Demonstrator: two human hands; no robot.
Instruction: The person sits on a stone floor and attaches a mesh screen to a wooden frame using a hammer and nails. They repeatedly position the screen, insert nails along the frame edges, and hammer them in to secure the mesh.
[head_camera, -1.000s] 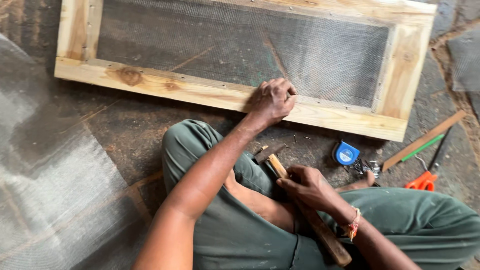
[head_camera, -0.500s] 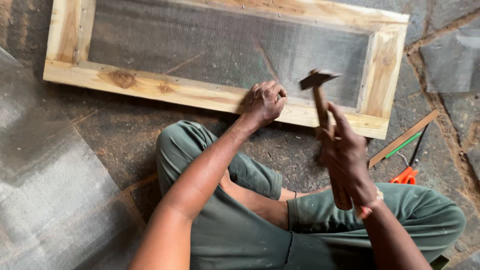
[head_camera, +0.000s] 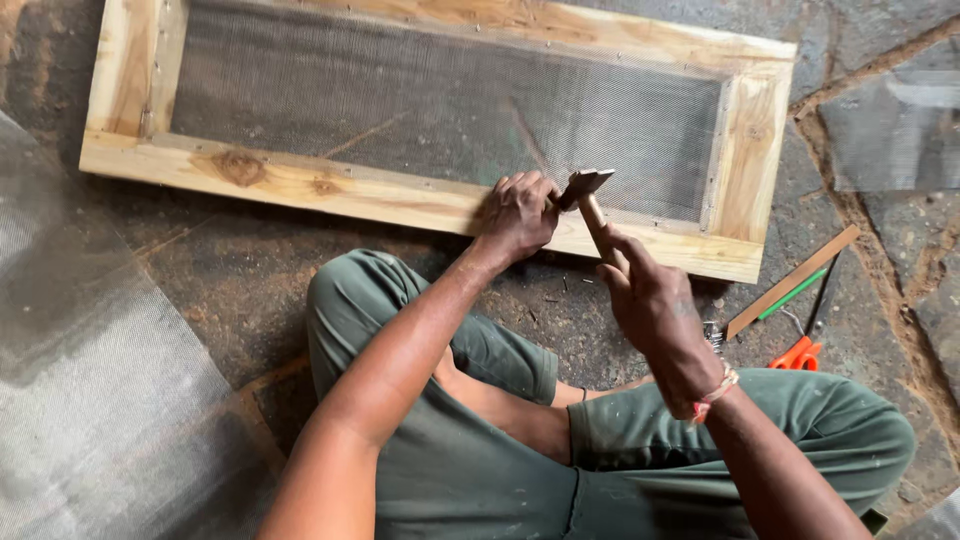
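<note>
A pale wooden frame (head_camera: 320, 185) with grey wire mesh (head_camera: 430, 100) stretched across it lies flat on the stone floor. My left hand (head_camera: 518, 212) rests on the frame's near rail, fingers pinched together at the mesh edge; whatever they pinch is too small to see. My right hand (head_camera: 650, 300) grips the wooden handle of a hammer (head_camera: 588, 195). The hammer's metal head sits low, right beside my left fingers on the rail. My legs in green trousers (head_camera: 480, 450) are folded below.
A sheet of loose mesh (head_camera: 90, 400) covers the floor at the left. At the right lie a thin wooden strip (head_camera: 795, 280), a green pencil (head_camera: 790, 296) and orange-handled scissors (head_camera: 800, 352). Another mesh piece (head_camera: 890, 130) lies at the upper right.
My right hand picked the hammer up from my lap, raised it, and has now brought its head down next to my left fingers. The left hand stayed on the rail.
</note>
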